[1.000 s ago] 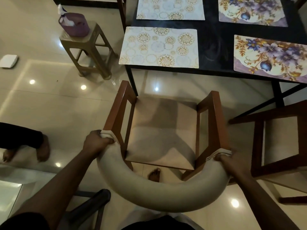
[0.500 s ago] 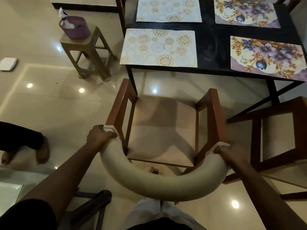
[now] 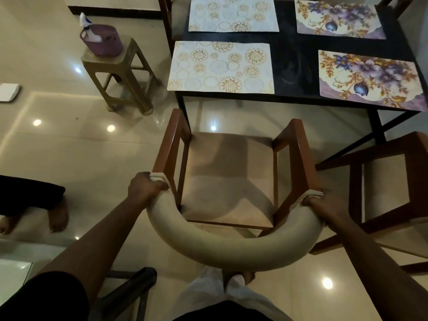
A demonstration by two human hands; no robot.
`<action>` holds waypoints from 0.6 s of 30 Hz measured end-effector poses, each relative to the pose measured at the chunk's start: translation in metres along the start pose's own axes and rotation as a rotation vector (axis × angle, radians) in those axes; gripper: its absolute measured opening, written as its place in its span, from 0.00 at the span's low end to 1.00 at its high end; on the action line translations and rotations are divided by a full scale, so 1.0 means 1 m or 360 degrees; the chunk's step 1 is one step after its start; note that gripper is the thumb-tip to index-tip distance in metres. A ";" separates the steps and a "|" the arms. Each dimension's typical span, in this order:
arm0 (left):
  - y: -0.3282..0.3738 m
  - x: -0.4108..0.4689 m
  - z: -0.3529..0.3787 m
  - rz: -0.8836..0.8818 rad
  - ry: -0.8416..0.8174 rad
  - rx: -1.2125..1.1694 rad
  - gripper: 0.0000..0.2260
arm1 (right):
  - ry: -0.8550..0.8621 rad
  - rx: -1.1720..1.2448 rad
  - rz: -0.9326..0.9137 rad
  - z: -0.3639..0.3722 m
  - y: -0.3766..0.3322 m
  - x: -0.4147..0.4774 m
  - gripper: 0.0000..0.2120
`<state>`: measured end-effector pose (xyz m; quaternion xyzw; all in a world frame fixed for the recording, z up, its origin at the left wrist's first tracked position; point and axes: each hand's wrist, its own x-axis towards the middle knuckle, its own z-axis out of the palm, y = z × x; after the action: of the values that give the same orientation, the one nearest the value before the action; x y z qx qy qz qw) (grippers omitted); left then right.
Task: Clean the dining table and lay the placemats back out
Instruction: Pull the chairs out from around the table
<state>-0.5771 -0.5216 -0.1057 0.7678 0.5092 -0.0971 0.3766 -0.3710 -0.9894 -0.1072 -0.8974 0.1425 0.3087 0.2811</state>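
A wooden armchair [image 3: 229, 172] with a beige seat and a curved padded backrest [image 3: 222, 249] stands in front of the black dining table [image 3: 294, 66]. My left hand [image 3: 144, 187] grips the left end of the backrest and my right hand [image 3: 324, 205] grips the right end. On the table lie two cream placemats with gold circles [image 3: 221, 67] [image 3: 232, 13] and two purple floral placemats [image 3: 370, 79] [image 3: 339, 18]. The chair's front edge sits just short of the table's near edge.
A tan plastic stool [image 3: 120, 75] at the left carries a purple basket [image 3: 103, 40] holding a spray bottle [image 3: 84, 25]. A second wooden chair [image 3: 389, 181] stands at the right. Another person's bare feet [image 3: 56, 216] rest on the glossy tiled floor at left. A dark bar [image 3: 129, 288] lies near my legs.
The chair has slid forward toward the table with both hands on its backrest. My feet have stepped after it.
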 end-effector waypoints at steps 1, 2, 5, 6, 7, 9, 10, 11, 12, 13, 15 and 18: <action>0.000 0.000 -0.001 0.0003 -0.0008 -0.0011 0.26 | -0.0002 -0.0007 0.0013 0.000 0.000 -0.002 0.18; 0.001 -0.001 -0.002 -0.0002 -0.0016 -0.0024 0.26 | 0.0000 -0.0003 0.0007 -0.001 -0.001 -0.004 0.19; 0.002 0.000 -0.004 -0.0020 -0.0036 -0.0041 0.27 | 0.0000 0.0035 -0.0021 -0.002 -0.004 -0.011 0.20; 0.002 0.000 -0.006 -0.0028 -0.0039 -0.0046 0.27 | -0.0003 0.0028 -0.0024 -0.002 -0.002 -0.012 0.21; 0.002 0.001 -0.007 -0.0028 -0.0045 -0.0049 0.28 | -0.0014 0.0020 -0.0008 -0.001 -0.001 -0.013 0.22; 0.001 0.001 -0.008 -0.0029 -0.0048 -0.0046 0.27 | -0.0028 0.0006 0.0018 0.002 0.000 -0.014 0.25; 0.001 0.001 -0.009 -0.0034 -0.0050 -0.0042 0.27 | -0.0028 0.0008 0.0039 0.003 0.000 -0.014 0.26; 0.001 0.001 -0.009 -0.0036 -0.0051 -0.0035 0.27 | -0.0037 0.0002 0.0065 0.004 0.001 -0.013 0.26; 0.001 0.000 -0.009 -0.0033 -0.0053 -0.0024 0.27 | -0.0042 -0.0004 0.0069 0.005 0.001 -0.013 0.26; 0.001 0.000 -0.009 -0.0021 -0.0056 -0.0002 0.27 | -0.0044 -0.0012 0.0081 0.005 0.000 -0.013 0.27; 0.001 0.000 -0.009 0.0013 -0.0060 0.0060 0.27 | -0.0045 -0.0030 0.0116 0.007 -0.002 -0.014 0.28; 0.003 -0.002 -0.006 -0.0011 -0.0038 0.0203 0.29 | 0.0006 -0.0011 0.0122 0.012 -0.001 -0.016 0.32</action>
<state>-0.5768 -0.5197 -0.0992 0.7872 0.5001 -0.1399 0.3326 -0.3881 -0.9804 -0.1045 -0.8929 0.1761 0.3182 0.2656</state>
